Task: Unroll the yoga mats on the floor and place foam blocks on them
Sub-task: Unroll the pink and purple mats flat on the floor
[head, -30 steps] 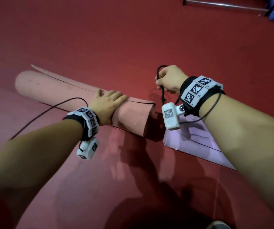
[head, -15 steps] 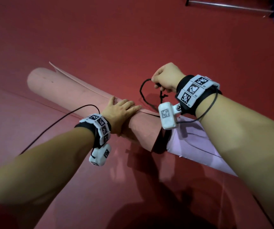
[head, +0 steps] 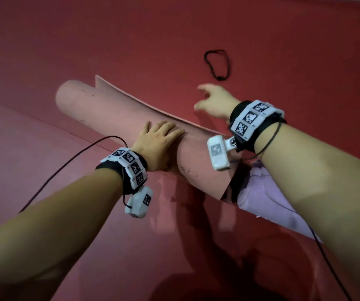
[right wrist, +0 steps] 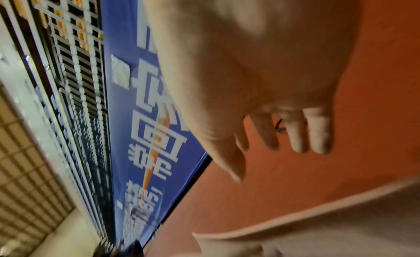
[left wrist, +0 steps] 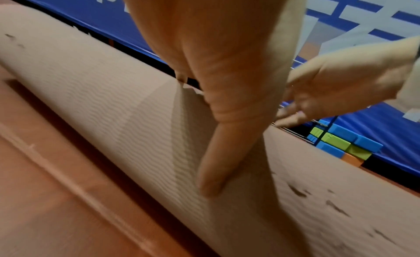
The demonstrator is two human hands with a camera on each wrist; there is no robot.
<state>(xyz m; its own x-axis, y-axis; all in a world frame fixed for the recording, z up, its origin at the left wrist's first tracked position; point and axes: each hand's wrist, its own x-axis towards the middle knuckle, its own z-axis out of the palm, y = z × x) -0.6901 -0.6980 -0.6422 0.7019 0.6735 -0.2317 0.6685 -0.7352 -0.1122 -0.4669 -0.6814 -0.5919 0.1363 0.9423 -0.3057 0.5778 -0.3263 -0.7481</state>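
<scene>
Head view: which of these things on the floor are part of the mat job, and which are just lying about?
Part of the job:
- pink mat, rolled, left hand resting on it
- lilac mat, flat beside it
- foam blocks, stacked at the wall
- right hand, open above the floor

Just lying about:
- black cord loop on the red floor
- blue banner on the wall

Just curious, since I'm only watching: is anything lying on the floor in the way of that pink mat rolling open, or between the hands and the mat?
Nothing visible blocks the hands: the left hand already rests flat on the rolled pink mat, and the right hand hovers open just beyond it. On the red floor ahead lies a black cord loop, possibly in the mat's path.
</scene>
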